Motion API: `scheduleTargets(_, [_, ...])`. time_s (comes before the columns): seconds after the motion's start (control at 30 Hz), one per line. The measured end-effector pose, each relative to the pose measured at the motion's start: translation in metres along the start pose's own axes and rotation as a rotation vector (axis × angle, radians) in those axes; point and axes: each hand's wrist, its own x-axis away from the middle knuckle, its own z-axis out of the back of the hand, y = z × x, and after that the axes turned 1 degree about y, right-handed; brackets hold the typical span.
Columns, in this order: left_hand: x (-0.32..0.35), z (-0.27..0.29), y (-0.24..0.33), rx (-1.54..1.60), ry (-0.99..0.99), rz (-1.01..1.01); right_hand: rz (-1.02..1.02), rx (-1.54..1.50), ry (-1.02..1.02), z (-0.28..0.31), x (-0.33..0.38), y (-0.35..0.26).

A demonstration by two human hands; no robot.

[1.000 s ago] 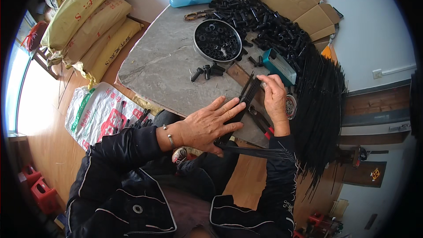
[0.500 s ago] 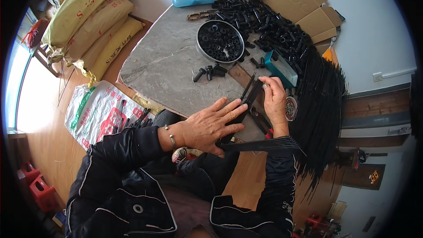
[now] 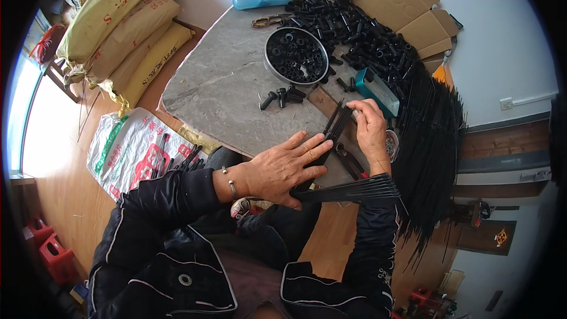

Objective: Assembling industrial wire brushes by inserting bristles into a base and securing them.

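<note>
The left hand (image 3: 283, 168) lies flat, fingers spread, pressing a fan of thin black rods (image 3: 331, 133) onto the worktop (image 3: 224, 91). The right hand (image 3: 369, 130) pinches their far tips. Loosely pinned, the rods could splay or slide from under the fingers.

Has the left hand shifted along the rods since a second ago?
No. The left hand lies flat on the black rods, as far below the round tray as before; only the camera view shifted slightly.

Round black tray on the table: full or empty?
Partly full. The round black tray holds a loose layer of small black plastic parts, with a few gaps showing its floor; more parts lie outside it on the stone tabletop.
</note>
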Motion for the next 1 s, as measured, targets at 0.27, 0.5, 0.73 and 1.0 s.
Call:
scheduleTargets(0.27, [-0.001, 0.001, 0.000, 0.008, -0.011, -0.023, -0.061, -0.087, 0.038, -0.009, 0.004, -0.005])
scheduleTargets(0.5, [0.000, -0.001, -0.001, 0.007, 0.008, -0.033, -0.179, 0.069, -0.019, 0.018, 0.010, 0.005])
scheduleTargets(0.73, [0.001, 0.004, 0.000, -0.029, 0.016, -0.042, -0.043, 0.145, -0.026, 0.007, -0.007, 0.000])
scheduleTargets(1.0, [0.002, 0.003, 0.008, -0.025, -0.050, -0.054, -0.335, 0.352, 0.120, 0.026, -0.042, 0.080])
